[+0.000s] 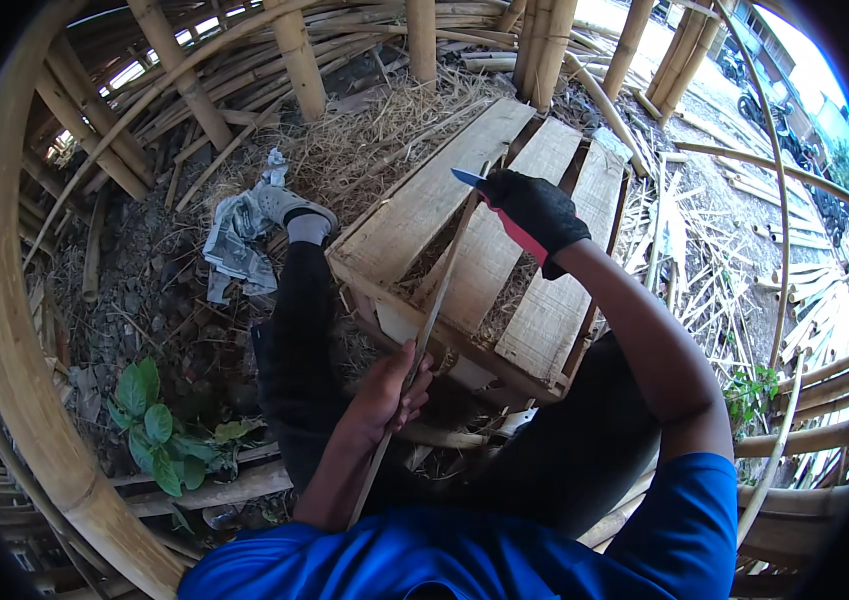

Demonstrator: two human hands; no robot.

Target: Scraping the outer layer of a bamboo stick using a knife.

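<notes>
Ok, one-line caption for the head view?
Gloved right hand draws a knife along a bamboo strip held by the bare left hand over a wooden pallet.

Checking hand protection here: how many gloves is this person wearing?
1: a black glove on the right hand, gripping the knife. The left hand is bare, holding the bamboo strip.

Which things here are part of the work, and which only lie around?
In use:
left hand holding bamboo strip
gloved right hand holding knife
wooden pallet

Lying about:
crumpled cloth
green plant
bamboo poles
</notes>
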